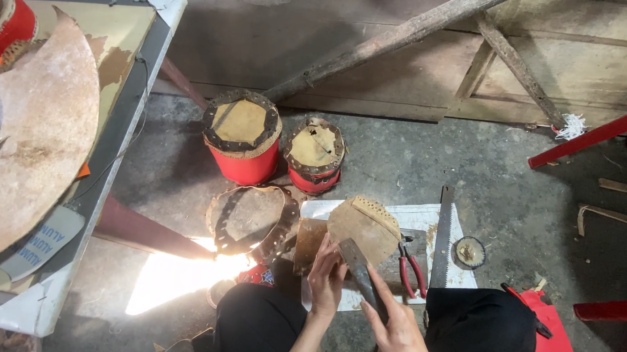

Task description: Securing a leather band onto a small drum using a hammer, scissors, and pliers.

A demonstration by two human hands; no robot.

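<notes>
The left hand [327, 278] presses flat on the hide [363, 228] over the near board [397, 225]; the right hand [394, 333] is closed around a tool [358, 269]. Best to hold the hide steady, fingers away from the tool's tip.

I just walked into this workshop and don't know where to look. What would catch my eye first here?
Probably the two red drums standing on the grey floor, side by side, their tan skins ringed with dark punched strips. Just below them, the person's left hand steadies a round piece of hide on a white board, while the right hand holds a dark metal tool against it. Red-handled pliers and a saw lie beside.
</notes>
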